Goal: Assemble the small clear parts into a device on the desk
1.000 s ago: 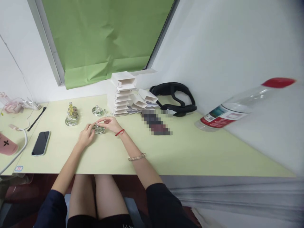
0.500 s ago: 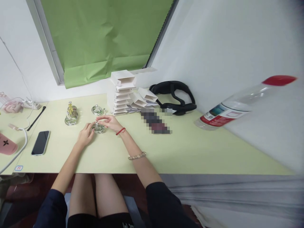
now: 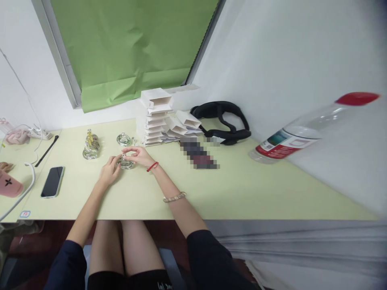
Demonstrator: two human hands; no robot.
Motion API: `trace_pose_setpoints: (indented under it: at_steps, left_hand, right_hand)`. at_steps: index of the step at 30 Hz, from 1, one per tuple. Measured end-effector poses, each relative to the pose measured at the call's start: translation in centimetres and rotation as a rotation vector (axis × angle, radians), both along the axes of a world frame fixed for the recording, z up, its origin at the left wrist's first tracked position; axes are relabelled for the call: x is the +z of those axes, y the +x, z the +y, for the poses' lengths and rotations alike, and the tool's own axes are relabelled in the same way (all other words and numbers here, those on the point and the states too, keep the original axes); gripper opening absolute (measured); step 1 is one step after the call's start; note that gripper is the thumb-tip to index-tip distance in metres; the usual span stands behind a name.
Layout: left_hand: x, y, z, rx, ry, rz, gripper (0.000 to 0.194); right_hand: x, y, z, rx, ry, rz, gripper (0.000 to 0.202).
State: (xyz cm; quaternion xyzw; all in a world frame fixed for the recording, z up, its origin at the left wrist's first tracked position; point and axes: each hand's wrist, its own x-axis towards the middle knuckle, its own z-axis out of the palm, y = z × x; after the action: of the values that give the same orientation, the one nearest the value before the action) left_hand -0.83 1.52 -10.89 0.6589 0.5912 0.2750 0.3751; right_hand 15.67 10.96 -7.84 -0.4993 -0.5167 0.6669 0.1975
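Note:
A small clear glass perfume bottle [image 3: 127, 164] lies on the table between my two hands. My left hand [image 3: 109, 170] grips its left side with the fingertips. From the right, my right hand [image 3: 141, 157] pinches at its top, and the fingers partly cover the bottle there. Just behind, another glass perfume bottle [image 3: 123, 139] lies close to a small fitting [image 3: 133, 141]. Further left stand glass bottles with yellowish parts [image 3: 91, 146], so close together that I cannot separate them clearly.
White open boxes [image 3: 155, 117] are stacked at the back, near a black headset [image 3: 223, 123]. A red-capped plastic bottle [image 3: 287, 141] stands right. Left are a phone [image 3: 52, 182], a black stick [image 3: 46, 150], a pink cup [image 3: 9, 184], a cable [image 3: 28, 189] and another person's hand [image 3: 6, 166].
At the far left, another person's hand has come into view behind the pink cup. My own hands stay on the perfume bottle, with barely any shift.

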Motion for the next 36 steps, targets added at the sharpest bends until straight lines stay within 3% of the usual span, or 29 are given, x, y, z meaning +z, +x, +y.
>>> trace_pose_setpoints:
  at_steps: [6, 14, 23, 26, 31, 33, 36]
  left_hand:
    - [-0.2, 0.0, 0.1, -0.001, -0.001, 0.022, 0.045]
    - [-0.1, 0.0, 0.1, -0.013, -0.004, 0.019, 0.045]
    - [-0.2, 0.1, 0.1, -0.002, -0.001, 0.023, 0.044]
    - [-0.2, 0.0, 0.0, -0.005, 0.005, 0.023, 0.044]
    - [0.0, 0.1, -0.1, 0.017, 0.008, 0.033, 0.041]
    - [0.1, 0.2, -0.2, 0.029, 0.007, 0.034, 0.038]
    - [0.1, 0.2, -0.2, 0.040, -0.003, 0.042, 0.036]
  right_hand:
    - [0.0, 0.4, 0.3, 0.074, -0.036, 0.065, 0.071]
    - [0.8, -0.2, 0.4, -0.082, -0.125, 0.139, 0.065]
    - [0.5, -0.2, 0.4, -0.049, -0.087, 0.115, 0.059]
    - [0.2, 0.5, 0.8, -0.102, 0.016, 0.053, 0.055]
    - [-0.6, 2.4, 1.4, -0.377, 0.304, -0.296, 0.038]
    - [-1.0, 2.9, 1.2, -0.308, 0.425, -0.487, 0.032]
    - [-1.7, 2.8, 0.6, -0.060, 0.487, -0.634, 0.042]
